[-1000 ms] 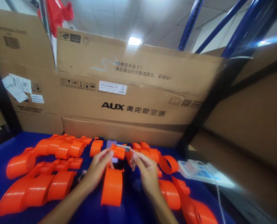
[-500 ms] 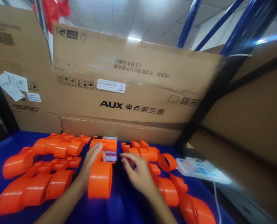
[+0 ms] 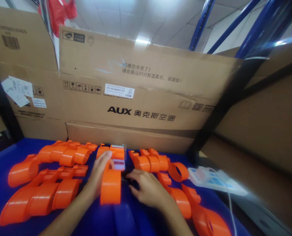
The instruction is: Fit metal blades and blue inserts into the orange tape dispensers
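My left hand (image 3: 98,173) is closed around the upper part of an orange plastic ring-shaped piece (image 3: 110,187), with the thumb on top. The wide band of this piece hangs below the fingers. At the band's right side, my right hand (image 3: 147,187) is closed with its fingertips on a small dark object (image 3: 126,177), too blurred to name. It meets or overlaps the band's right edge. Behind the hands lies another orange piece (image 3: 118,152), with a white box with a red mark (image 3: 119,164) partly hidden beside it.
Rows of orange ring pieces lie on the blue surface (image 3: 91,219), left (image 3: 41,198) and right (image 3: 152,163). A large cardboard box (image 3: 141,131) stands behind. A white power strip (image 3: 217,180) with a cable sits at right, near a dark rack post (image 3: 209,121).
My right hand has moved down and closed in on the held orange piece's right edge, and the dark object at its fingertips now shows. The held piece has turned slightly. The view has shifted a little.
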